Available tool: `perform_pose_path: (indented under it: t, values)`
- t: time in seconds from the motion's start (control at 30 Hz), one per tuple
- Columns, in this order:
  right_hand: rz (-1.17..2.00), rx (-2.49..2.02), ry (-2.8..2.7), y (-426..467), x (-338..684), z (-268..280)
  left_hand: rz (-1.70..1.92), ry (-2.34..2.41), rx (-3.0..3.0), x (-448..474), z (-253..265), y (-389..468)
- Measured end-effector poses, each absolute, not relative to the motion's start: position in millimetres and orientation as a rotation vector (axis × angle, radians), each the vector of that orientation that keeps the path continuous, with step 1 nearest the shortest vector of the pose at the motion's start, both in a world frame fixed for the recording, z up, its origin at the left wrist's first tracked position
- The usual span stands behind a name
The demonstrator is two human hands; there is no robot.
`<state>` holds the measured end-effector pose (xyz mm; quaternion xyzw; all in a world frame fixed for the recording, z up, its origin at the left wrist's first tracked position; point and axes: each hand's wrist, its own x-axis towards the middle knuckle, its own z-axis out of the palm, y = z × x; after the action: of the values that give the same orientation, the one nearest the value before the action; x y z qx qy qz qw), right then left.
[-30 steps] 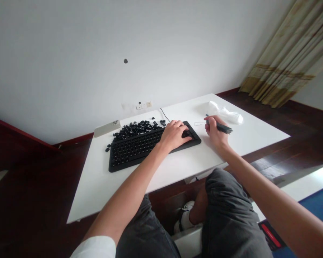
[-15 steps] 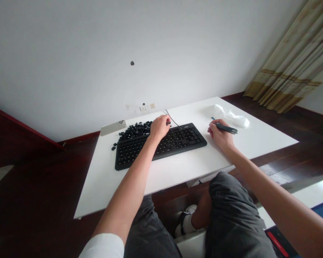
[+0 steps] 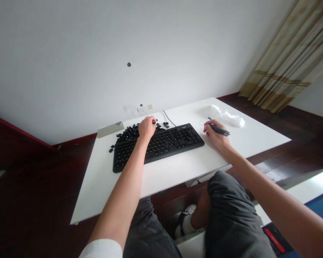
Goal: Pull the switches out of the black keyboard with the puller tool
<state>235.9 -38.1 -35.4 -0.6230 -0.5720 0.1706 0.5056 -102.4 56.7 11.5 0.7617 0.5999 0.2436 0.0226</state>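
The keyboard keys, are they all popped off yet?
Not yet. Many loose keycaps already lie piled behind the keyboard, so some are off. The left hand is at that pile; the right hand holds a wire puller tool. Many keys look still on the board.

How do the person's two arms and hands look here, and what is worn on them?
Both forearms are bare from elbow to wrist. The left hand and the right hand have no gloves; no rings or watch can be seen at this size. A white short sleeve shows on the left upper arm at the bottom edge. The right arm's sleeve is out of frame.
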Motion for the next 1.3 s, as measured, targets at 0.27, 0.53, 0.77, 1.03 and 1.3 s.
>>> perform_pose_path:
  t: [0.27,0.53,0.77,1.03,1.3]
  values:
    - [0.429,-1.508,-1.34,-42.1,230.5,-27.1,0.778,1.85,2.338,-102.2,11.1,58.1]
    - [0.402,-1.533,-1.384,-44.8,228.1,-22.4,0.776,1.812,2.304,-98.8,16.2,54.7]
    - [0.378,-1.538,-1.405,-44.8,228.7,-22.4,0.701,1.816,2.292,-97.8,18.6,52.6]
    - [0.438,-1.453,-1.287,-46.4,226.9,-23.9,0.694,1.623,2.469,-63.3,21.9,29.7]
    - [0.364,-1.43,-1.648,-42.7,223.8,-18.1,0.585,1.192,2.738,-8.7,10.8,-7.3]
